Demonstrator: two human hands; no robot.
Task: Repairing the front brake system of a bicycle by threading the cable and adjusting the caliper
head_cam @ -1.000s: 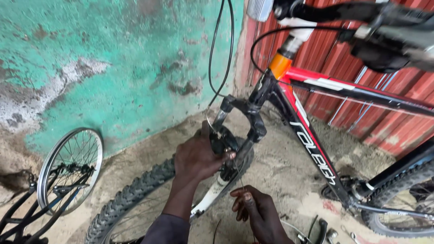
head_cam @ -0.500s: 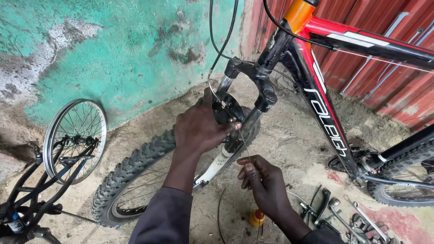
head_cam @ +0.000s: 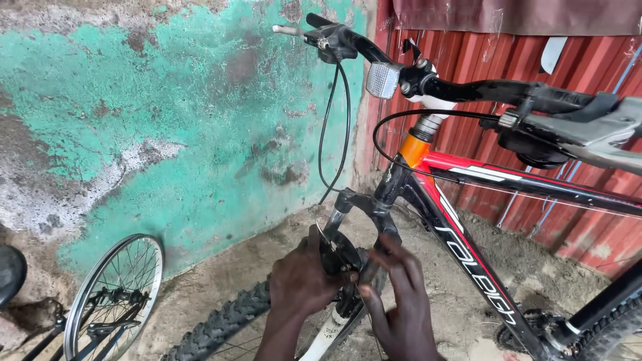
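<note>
A red and black bicycle stands against the wall, its front fork and knobby front tyre low in the middle. My left hand grips the black front brake at the fork from the left. My right hand closes on the same brake from the right, fingers curled around its arm. A thin black cable runs from the handlebar down to the brake. A white reflector sits on the bar.
A peeling green wall is behind, red corrugated sheets to the right. A small spoked wheel of another bicycle is at the lower left. The ground is sandy dirt. The rear tyre shows at the lower right.
The view tilted up, bringing the handlebar into sight. My right hand rose from low near the ground to the brake, joining my left hand, which stayed on it.
</note>
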